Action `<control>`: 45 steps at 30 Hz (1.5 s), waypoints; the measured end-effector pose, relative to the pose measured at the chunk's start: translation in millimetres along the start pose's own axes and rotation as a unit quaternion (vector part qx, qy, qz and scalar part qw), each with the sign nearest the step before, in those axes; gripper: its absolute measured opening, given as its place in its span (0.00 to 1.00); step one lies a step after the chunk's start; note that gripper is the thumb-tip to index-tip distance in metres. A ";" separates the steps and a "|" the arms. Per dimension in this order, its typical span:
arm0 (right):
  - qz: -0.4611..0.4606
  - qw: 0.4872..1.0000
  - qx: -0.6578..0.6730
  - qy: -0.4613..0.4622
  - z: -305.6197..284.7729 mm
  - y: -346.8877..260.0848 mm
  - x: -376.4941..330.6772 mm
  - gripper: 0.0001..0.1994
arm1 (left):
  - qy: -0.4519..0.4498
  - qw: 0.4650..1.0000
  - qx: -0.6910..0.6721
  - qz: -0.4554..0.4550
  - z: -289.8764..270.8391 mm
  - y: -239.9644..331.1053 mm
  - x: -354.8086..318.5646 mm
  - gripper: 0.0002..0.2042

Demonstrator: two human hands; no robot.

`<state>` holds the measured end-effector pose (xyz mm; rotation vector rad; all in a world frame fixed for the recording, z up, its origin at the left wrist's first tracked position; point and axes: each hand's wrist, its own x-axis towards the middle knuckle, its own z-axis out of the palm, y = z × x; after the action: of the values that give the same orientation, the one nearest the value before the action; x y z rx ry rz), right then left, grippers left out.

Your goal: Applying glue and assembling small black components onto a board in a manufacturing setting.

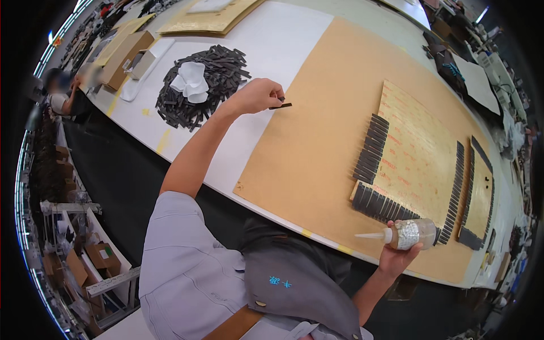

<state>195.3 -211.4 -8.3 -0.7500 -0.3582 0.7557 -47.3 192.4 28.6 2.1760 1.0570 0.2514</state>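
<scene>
My left hand (259, 94) is closed in a pinch on a small dark strip (281, 106), held over the edge between the white and tan table coverings. Just left of that hand lies a heap of dark strips (222, 61) with a crumpled white piece (191, 82) on top. In my right hand (399, 258) is a squeeze bottle (416, 233) with a silvery label, its pale nozzle pointing left. Beyond the bottle lies a yellowish board (419, 144), with dark strips (371, 150) set side by side along several of its edges.
A narrower board (480, 187), also edged with dark strips, lies at the right. Tan sheeting (306, 153) covers much of the table. Cardboard boxes (126, 59) and stacked boards (209, 20) stand at the far left. Another person (59, 96) is at the table's left end.
</scene>
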 end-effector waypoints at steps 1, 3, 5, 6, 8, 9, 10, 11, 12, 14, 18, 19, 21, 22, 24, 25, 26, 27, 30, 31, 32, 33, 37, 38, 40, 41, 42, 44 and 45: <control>0.000 1.000 -0.010 0.010 1.6 -0.8 -0.7 0.31 | -0.050 0.998 -0.006 0.030 11.5 8.0 -1.7 0.07; -0.003 1.000 -0.004 -0.009 5.6 0.6 1.5 0.32 | -0.034 0.997 -0.039 0.054 31.8 18.4 -10.1 0.08; -0.004 1.000 -0.016 -0.006 9.8 0.6 2.8 0.32 | 0.019 0.992 -0.044 0.115 54.2 26.7 -24.0 0.08; -0.002 1.000 -0.021 -0.012 10.5 0.6 2.1 0.32 | 0.008 0.992 -0.048 0.117 64.8 32.4 -34.7 0.08; 0.000 1.000 -0.013 0.005 9.4 0.3 2.7 0.32 | -0.012 0.990 -0.032 0.136 77.6 45.3 -51.7 0.08; -0.005 1.000 -0.020 0.000 8.8 -0.9 2.9 0.32 | 0.001 0.990 -0.057 0.128 80.2 39.5 -51.4 0.08; -0.007 1.000 -0.026 -0.006 8.7 -1.8 1.9 0.32 | -0.006 0.990 -0.060 0.127 78.3 38.1 -52.7 0.08; -0.007 0.999 -0.026 -0.018 8.8 -2.7 2.6 0.32 | 0.014 0.992 -0.058 0.109 73.9 39.2 -52.7 0.09; -0.006 1.000 -0.028 -0.013 8.7 -2.7 2.1 0.32 | 0.035 0.994 -0.056 0.092 72.0 40.3 -51.6 0.09; -0.003 1.000 -0.013 0.006 8.9 -2.5 3.9 0.33 | 0.019 0.995 -0.048 0.090 77.1 41.0 -51.4 0.08; -0.011 0.999 -0.025 -0.022 13.9 -5.7 3.5 0.33 | -0.028 0.992 0.037 0.115 104.9 35.6 -62.9 0.07; -0.011 0.999 -0.027 -0.016 13.6 -5.4 3.3 0.33 | -0.047 0.988 0.081 0.119 111.7 36.4 -66.2 0.07; 0.003 1.000 -0.031 0.000 14.2 -3.9 3.2 0.33 | -0.061 0.987 0.088 0.118 119.8 38.6 -71.0 0.07; 0.001 0.999 -0.033 0.004 14.0 -4.7 2.7 0.33 | -0.069 0.986 0.097 0.117 122.4 42.4 -74.3 0.07; 0.006 0.999 -0.034 0.007 13.1 -5.9 2.2 0.33 | -0.095 0.992 0.013 0.079 125.4 51.6 -81.7 0.07; 0.005 1.000 -0.028 0.003 13.7 -5.7 2.9 0.33 | -0.117 0.990 -0.068 0.038 125.8 55.8 -84.0 0.07; 0.003 0.999 -0.030 0.009 14.0 -5.3 3.7 0.33 | -0.122 0.989 -0.070 0.041 127.1 57.3 -86.2 0.07; 0.004 0.999 -0.032 0.011 14.1 -4.6 4.5 0.33 | -0.176 0.970 -0.167 0.004 128.4 57.3 -88.5 0.07; 0.009 0.999 -0.037 0.029 15.8 -3.2 5.7 0.33 | -0.264 0.915 -0.303 -0.047 126.8 71.4 -96.5 0.07; 0.011 0.999 -0.029 0.025 17.2 -2.4 7.1 0.33 | -0.292 0.891 -0.342 -0.059 126.1 75.2 -98.0 0.07; 0.013 0.999 -0.022 0.022 17.7 -2.0 7.9 0.32 | -0.295 0.889 -0.344 -0.060 129.2 76.5 -99.2 0.07; 0.012 0.999 -0.019 0.027 17.4 -2.4 7.9 0.32 | -0.297 0.881 -0.361 -0.079 132.8 78.2 -100.2 0.08; 0.012 0.999 -0.022 0.024 16.9 -2.6 8.1 0.32 | -0.299 0.875 -0.367 -0.100 136.4 82.2 -100.9 0.09; 0.011 0.999 -0.024 0.019 16.1 -2.9 8.0 0.32 | -0.300 0.875 -0.367 -0.101 137.8 81.9 -101.8 0.09; 0.010 0.999 -0.027 0.017 15.6 -3.2 7.3 0.32 | -0.296 0.869 -0.393 -0.051 141.3 80.5 -103.0 0.09; 0.008 0.999 -0.025 0.022 16.2 -3.3 6.7 0.32 | -0.298 0.869 -0.393 -0.051 140.8 81.4 -103.6 0.09; 0.006 0.999 -0.022 0.027 16.4 -3.4 6.2 0.32 | -0.308 0.852 -0.421 -0.048 138.9 83.1 -104.4 0.09; 0.006 0.999 -0.018 0.028 16.5 -3.0 6.4 0.32 | -0.316 0.835 -0.448 -0.047 138.0 83.1 -106.7 0.09; 0.006 0.999 -0.015 0.029 16.5 -2.8 6.6 0.32 | -0.308 0.819 -0.483 -0.032 139.8 81.4 -107.6 0.09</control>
<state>192.3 -200.0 5.3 -0.8007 -0.3132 0.7398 -4.6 6.4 -8.0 1.1434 0.4406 0.0150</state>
